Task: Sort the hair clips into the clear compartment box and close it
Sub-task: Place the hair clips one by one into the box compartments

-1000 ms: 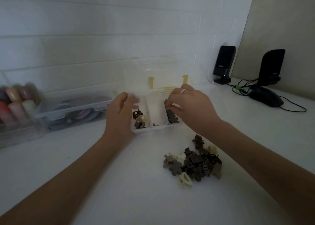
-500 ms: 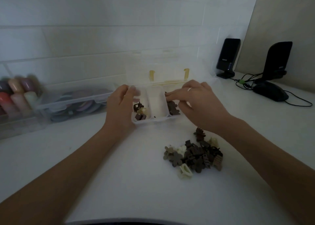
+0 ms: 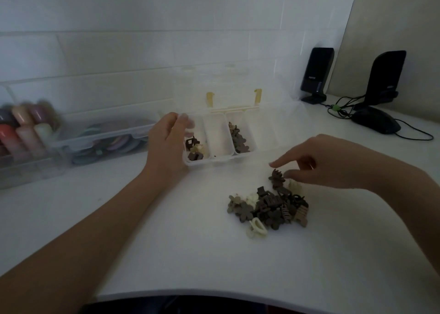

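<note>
Beside the open clear plastic compartment box [image 3: 220,157], steadied by the gripping left hand [image 3: 170,144], neighbouring brown-and-cream hair clips [image 3: 269,206] on the white desk [image 3: 166,254] could be scattered by the loosely open right hand [image 3: 316,166].

The left hand [image 3: 170,144] covers the left end wall of the clear compartment box [image 3: 220,160], and its fingertips are smeared by motion. The right hand [image 3: 331,162] hangs over the far side of the pile of hair clips [image 3: 270,205]; whether its fingers touch the topmost brown clip cannot be told. At the tabletop's left edge, a blurred row of coloured cylinders [image 3: 22,128] is cut off by the frame. The contents of the lidded storage bin [image 3: 104,137] beside them read only as blurred coloured discs.
</note>
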Action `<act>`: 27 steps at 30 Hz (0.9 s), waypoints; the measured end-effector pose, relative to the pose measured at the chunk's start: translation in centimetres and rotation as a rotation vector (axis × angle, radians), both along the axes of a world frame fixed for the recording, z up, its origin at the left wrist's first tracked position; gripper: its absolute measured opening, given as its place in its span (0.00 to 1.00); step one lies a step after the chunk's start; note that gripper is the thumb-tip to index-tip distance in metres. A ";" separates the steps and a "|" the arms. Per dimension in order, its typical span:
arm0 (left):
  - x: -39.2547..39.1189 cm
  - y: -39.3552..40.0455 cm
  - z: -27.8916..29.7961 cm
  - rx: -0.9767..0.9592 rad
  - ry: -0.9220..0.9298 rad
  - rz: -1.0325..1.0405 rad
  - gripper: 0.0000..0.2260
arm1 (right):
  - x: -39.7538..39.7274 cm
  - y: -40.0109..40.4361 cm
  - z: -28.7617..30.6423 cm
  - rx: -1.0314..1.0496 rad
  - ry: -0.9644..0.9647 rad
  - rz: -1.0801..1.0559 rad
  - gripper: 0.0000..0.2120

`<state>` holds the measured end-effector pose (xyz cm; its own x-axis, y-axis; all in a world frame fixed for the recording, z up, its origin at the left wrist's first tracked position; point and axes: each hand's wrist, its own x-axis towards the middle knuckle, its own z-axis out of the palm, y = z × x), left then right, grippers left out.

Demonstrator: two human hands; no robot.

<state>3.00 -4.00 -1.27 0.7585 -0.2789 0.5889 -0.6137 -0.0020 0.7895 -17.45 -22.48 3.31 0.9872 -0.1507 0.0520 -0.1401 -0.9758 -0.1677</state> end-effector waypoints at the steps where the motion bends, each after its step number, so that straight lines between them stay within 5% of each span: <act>1: 0.0 0.0 0.0 -0.003 0.006 0.000 0.12 | 0.1 -0.1 -0.1 -0.011 -0.020 -0.002 0.11; 8: -0.2 -0.1 0.1 0.015 -0.029 0.002 0.12 | 0.3 -0.1 -1.4 0.054 -0.088 0.019 0.06; 13: 0.0 0.1 0.0 0.004 -0.024 -0.001 0.13 | 0.7 0.5 -1.3 0.458 -0.389 0.129 0.08; 19: -0.1 0.1 0.0 0.003 -0.049 0.008 0.13 | 0.9 0.7 -1.2 0.778 -0.474 0.125 0.09; 27: -0.1 0.1 0.0 -0.026 -0.041 0.008 0.13 | 1.1 0.6 -1.6 0.525 -0.794 -0.057 0.08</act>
